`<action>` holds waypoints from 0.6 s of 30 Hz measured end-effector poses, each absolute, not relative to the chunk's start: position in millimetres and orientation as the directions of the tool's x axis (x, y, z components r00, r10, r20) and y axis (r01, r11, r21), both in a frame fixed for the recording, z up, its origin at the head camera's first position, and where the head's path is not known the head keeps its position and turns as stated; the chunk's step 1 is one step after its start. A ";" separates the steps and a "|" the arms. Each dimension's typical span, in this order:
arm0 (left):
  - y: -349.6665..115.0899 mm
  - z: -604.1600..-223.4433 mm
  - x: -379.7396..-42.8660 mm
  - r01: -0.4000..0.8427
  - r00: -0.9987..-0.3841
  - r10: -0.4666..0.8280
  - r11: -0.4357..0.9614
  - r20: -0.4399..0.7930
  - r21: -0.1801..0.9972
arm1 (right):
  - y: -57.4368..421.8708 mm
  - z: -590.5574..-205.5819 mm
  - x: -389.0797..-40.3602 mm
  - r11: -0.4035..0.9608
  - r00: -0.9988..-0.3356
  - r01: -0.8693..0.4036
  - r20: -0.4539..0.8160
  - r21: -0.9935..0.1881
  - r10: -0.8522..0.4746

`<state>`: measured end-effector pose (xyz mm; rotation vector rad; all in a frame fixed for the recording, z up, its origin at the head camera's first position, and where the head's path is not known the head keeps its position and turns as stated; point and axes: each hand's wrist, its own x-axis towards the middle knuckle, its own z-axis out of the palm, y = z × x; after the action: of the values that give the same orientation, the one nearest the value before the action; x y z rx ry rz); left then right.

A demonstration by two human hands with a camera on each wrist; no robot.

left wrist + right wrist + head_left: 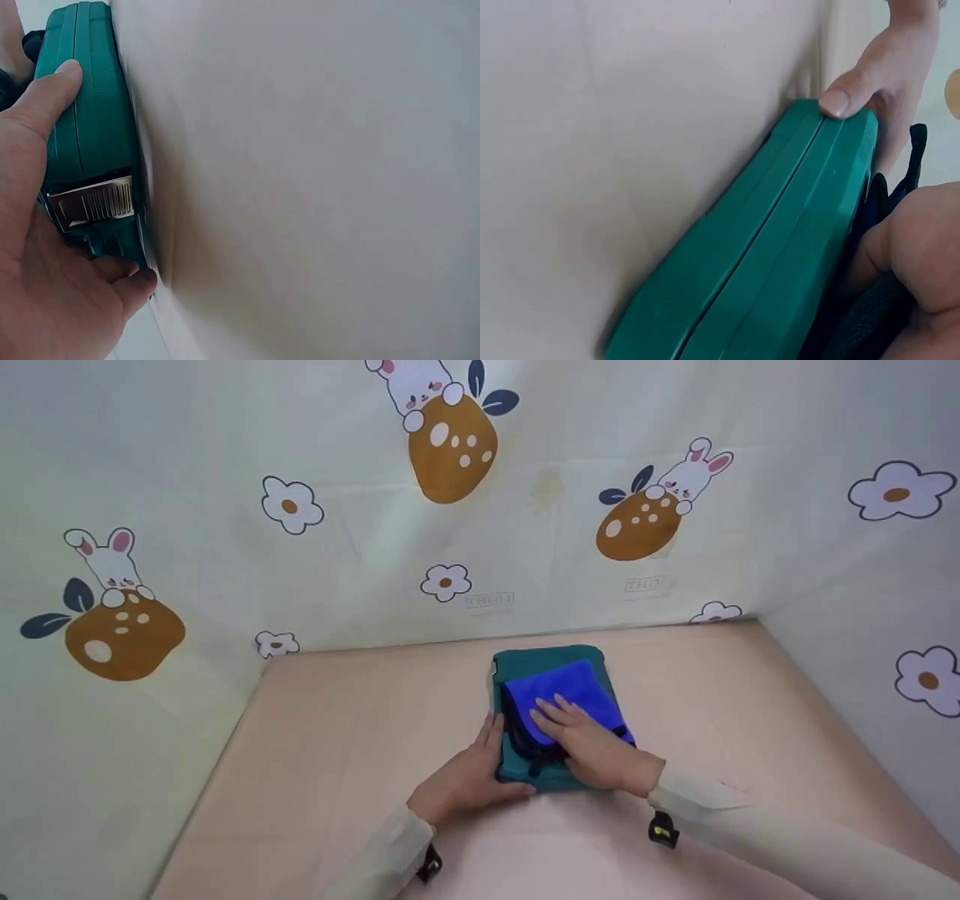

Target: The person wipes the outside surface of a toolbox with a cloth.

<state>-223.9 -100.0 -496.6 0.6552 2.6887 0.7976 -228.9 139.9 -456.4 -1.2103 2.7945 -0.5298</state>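
A green hard case (544, 657) lies flat on the table, with a metal latch (91, 204) on its left side. A bright blue folded cloth piece with black edging (581, 686) rests on its lid, a dark loop sticking out at its near edge. My left hand (471, 776) holds the case's near left corner, thumb along the front side and fingers by the latch side. On the blue piece my right hand (600, 750) lies with fingers extended, pressing on its top. In the right wrist view, the right hand partly hides the dark cloth.
The table (360, 720) has a plain pinkish cover. A pale cloth wall (345, 577) printed with rabbits and flowers stands along the back and both sides. The case sits near the table's back half.
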 end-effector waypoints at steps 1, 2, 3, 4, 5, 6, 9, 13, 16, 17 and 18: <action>-100.2 -497.0 -223.9 0.354 -0.861 0.496 0.741 -0.110 0.570 | 139.7 -456.4 -227.0 0.630 -0.689 -0.702 0.090 -0.332 -0.719; -100.5 -497.5 -224.1 0.363 -0.858 0.503 0.734 -0.101 0.574 | 139.6 -456.5 -225.1 0.625 -0.685 -0.705 0.094 -0.335 -0.723; -100.7 -497.8 -224.3 0.374 -0.855 0.512 0.724 -0.087 0.579 | 139.4 -456.8 -223.3 0.622 -0.682 -0.708 0.093 -0.335 -0.726; -100.9 -498.3 -224.6 0.386 -0.851 0.520 0.714 -0.072 0.584 | 139.1 -457.2 -221.4 0.618 -0.677 -0.712 0.095 -0.334 -0.729; -101.2 -498.6 -224.7 0.397 -0.847 0.528 0.703 -0.058 0.590 | 139.0 -457.4 -219.5 0.614 -0.674 -0.715 0.095 -0.335 -0.733; -101.5 -499.0 -224.9 0.407 -0.844 0.534 0.693 -0.045 0.596 | 138.8 -457.6 -217.6 0.610 -0.670 -0.718 0.096 -0.335 -0.736; -102.3 -499.3 -225.2 0.415 -0.843 0.538 0.680 -0.026 0.604 | 137.8 -458.0 -212.9 0.602 -0.661 -0.726 0.099 -0.332 -0.744; -102.6 -499.4 -225.2 0.404 -0.846 0.532 0.687 -0.040 0.604 | 136.9 -457.8 -207.5 0.585 -0.649 -0.734 0.101 -0.344 -0.754; -102.6 -499.2 -225.3 0.405 -0.843 0.536 0.687 -0.044 0.603 | 136.2 -457.8 -204.0 0.577 -0.645 -0.732 0.093 -0.363 -0.759; -102.7 -499.2 -225.2 0.407 -0.842 0.538 0.687 -0.044 0.602 | 135.9 -457.8 -202.8 0.575 -0.644 -0.731 0.089 -0.368 -0.760; -102.7 -499.1 -225.1 0.411 -0.840 0.541 0.687 -0.044 0.599 | 135.5 -457.7 -201.8 0.574 -0.643 -0.729 0.086 -0.374 -0.761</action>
<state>-225.1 -102.7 -499.1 0.7675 2.6818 0.8731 -201.8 135.5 -457.7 -1.2860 2.7116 -0.5850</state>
